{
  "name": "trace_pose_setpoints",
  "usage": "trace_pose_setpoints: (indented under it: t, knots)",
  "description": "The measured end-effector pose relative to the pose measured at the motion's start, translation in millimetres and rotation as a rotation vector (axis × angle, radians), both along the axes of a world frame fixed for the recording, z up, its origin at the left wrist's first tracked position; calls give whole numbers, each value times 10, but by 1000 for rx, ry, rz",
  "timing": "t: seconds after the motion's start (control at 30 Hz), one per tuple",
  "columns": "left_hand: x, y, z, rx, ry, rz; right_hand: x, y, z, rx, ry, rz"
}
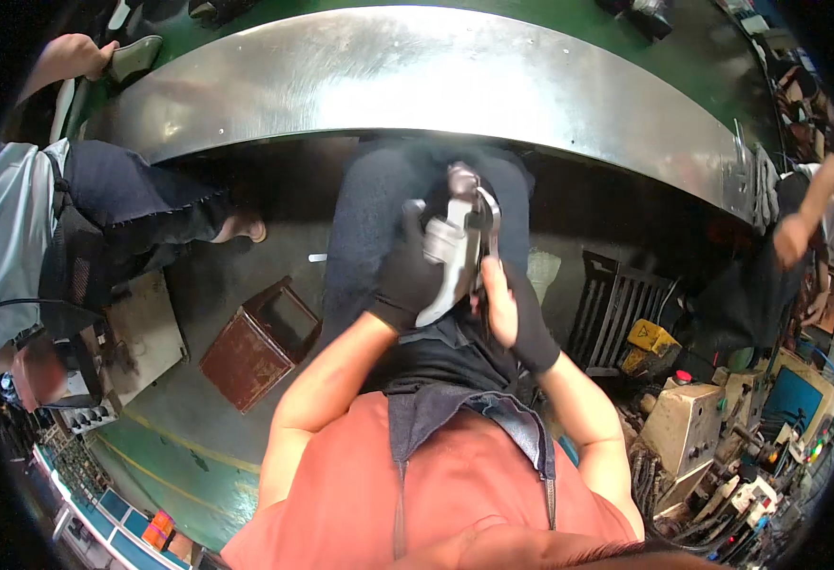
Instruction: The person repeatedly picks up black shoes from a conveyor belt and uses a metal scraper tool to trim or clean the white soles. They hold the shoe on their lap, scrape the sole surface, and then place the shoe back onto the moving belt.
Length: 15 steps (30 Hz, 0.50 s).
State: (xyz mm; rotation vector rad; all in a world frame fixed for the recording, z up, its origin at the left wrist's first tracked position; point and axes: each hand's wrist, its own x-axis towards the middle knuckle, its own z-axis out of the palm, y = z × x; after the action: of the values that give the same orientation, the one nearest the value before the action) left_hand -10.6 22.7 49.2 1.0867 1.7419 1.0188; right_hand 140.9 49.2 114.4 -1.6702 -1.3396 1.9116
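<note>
Overhead, I'm seeing a curved steel surface (388,81) crossing the workshop; both gloved hands, left hand (405,275) and right hand (517,318), are gripping a grey metal tool (455,252), pointing away, upright.

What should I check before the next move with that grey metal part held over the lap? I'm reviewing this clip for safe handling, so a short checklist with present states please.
1. Left hand gloved and gripping the grey metal part: ok.
2. Right hand on the part: ok, it touches the part's right edge; the glove leaves the thumb side bare.
3. Part supported from below: not ok, it is held above the lap, off the steel table.
4. Floor by the feet free of obstacles: not ok, a rusty open box lies to the left.
5. Neighbours' distance: cannot tell; a seated person is at left and another person's arm is at right.
</note>
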Motion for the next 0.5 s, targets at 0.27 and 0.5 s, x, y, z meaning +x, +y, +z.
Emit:
trace_pose_setpoints:
  t: [0.27,0.5]
  knots:
    - [-24,-323,-207,130,71,-12,388,440,-336,61,90,297]
    - [-156,-337,-11,174,296,-344,593,619,100,459,-298,791]
